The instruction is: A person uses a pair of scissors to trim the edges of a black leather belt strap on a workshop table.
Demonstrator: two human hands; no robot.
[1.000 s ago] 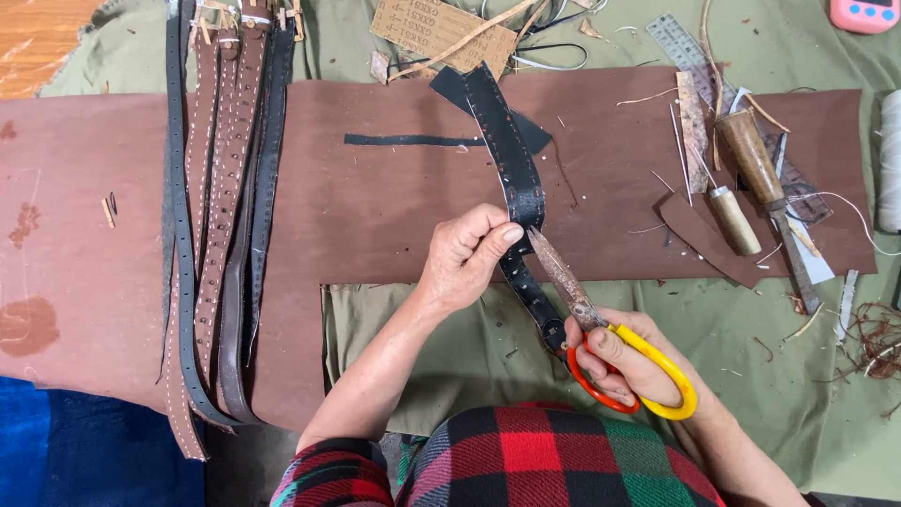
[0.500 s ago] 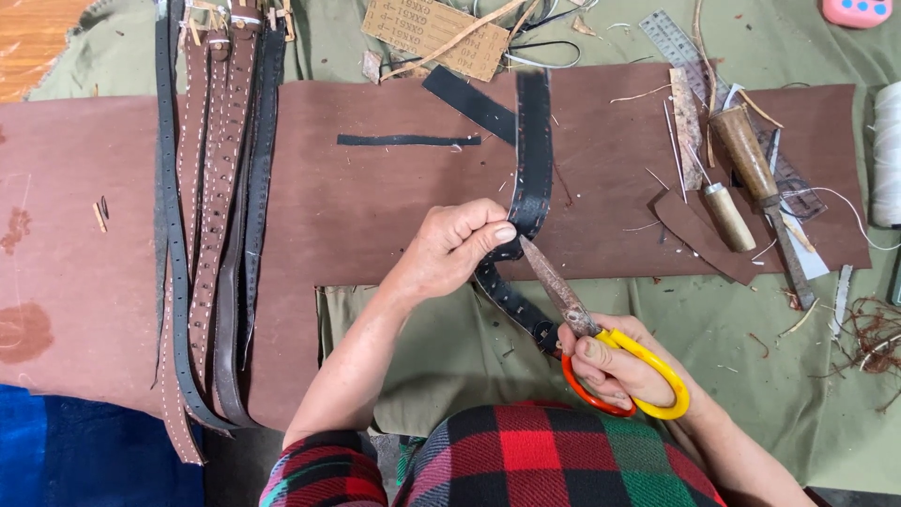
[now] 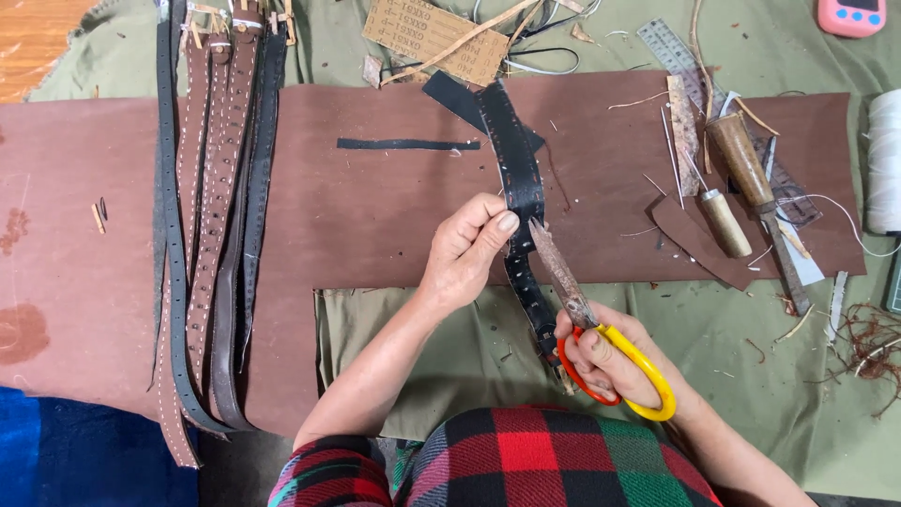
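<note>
Left hand (image 3: pixel 466 252) pinching a black strap (image 3: pixel 521 183) between thumb and fingers, grip closed on it about midway along its length. Right hand (image 3: pixel 610 361) wrapped through the yellow and orange loops of rusty scissors (image 3: pixel 572 300), grip closed on the handles, blades pointing up and left with the tip right at the strap's edge just beside the left thumb. Strap punched with rows of small holes, running from the brown leather sheet (image 3: pixel 375 207) down past both hands toward the plaid sleeve (image 3: pixel 526 460), its lower end hanging by the right hand. Upper end lying over a darker scrap on the sheet. Thin black strip (image 3: pixel 408 145) lying flat on the sheet, left of the strap and apart from it. Bundle of belts (image 3: pixel 216 235), brown and black, stretched lengthwise over the sheet's left part. Two wooden-handled awls (image 3: pixel 737 183) resting on the sheet's right end, near a metal ruler (image 3: pixel 668 45). White thread spool (image 3: pixel 883 160) at the right edge. Cardboard tag (image 3: pixel 436 36) above the sheet, on green cloth (image 3: pixel 751 347) covering the tabletop.
</note>
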